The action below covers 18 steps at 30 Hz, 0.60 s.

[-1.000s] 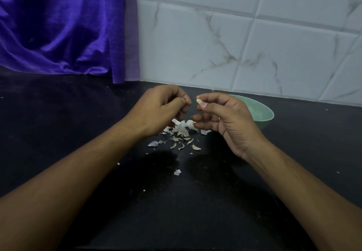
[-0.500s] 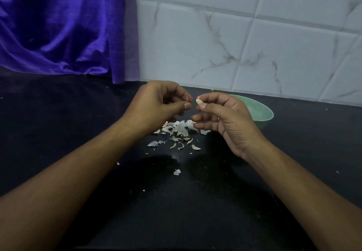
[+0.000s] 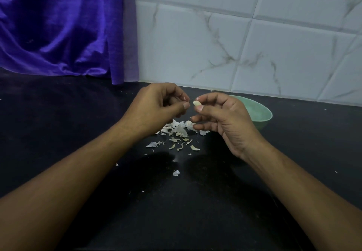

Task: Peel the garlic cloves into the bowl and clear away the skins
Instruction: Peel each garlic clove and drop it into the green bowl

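Pale garlic clove (image 3: pixel 196 103) pinched in rt hand (image 3: pixel 221 119).

A glossy purple curtain (image 3: pixel 58 25) filled the upper left. White grey-veined wall tiles (image 3: pixel 244 45) filled the upper right. A mint-green bowl (image 3: pixel 258 111) and pale whitish garlic skins (image 3: pixel 178 133) sat mid-frame on a black countertop (image 3: pixel 58 113).

Light: I see a dim, cool-toned scene.
Shadows: soft dark patches on the tabletop (image 3: pixel 195 201) under my forearms.
Edges: wall tiles (image 3: pixel 254 45) bow slightly.
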### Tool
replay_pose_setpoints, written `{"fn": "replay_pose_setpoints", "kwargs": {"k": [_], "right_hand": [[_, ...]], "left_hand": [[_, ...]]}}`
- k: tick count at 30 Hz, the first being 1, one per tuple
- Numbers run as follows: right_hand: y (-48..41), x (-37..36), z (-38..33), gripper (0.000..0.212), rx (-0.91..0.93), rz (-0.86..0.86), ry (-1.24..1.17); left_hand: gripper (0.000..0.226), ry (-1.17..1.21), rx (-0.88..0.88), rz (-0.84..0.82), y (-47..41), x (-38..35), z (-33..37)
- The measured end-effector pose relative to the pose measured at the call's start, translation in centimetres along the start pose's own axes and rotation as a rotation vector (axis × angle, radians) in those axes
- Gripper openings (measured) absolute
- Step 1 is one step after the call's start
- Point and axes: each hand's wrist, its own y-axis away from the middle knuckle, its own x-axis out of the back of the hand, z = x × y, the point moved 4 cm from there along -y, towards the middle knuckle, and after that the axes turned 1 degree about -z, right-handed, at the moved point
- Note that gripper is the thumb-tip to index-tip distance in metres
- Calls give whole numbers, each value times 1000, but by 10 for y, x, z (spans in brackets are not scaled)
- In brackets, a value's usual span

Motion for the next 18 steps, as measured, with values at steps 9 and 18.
{"fn": "replay_pose_setpoints", "kwargs": {"k": [9, 18], "right_hand": [[2, -2, 1, 17, 30, -30, 58], [2, 1, -1, 14, 44, 1, 77]], "left_hand": [[15, 101, 59, -27, -1, -5, 1], [8, 170, 75, -66, 0, -4, 1]]}}
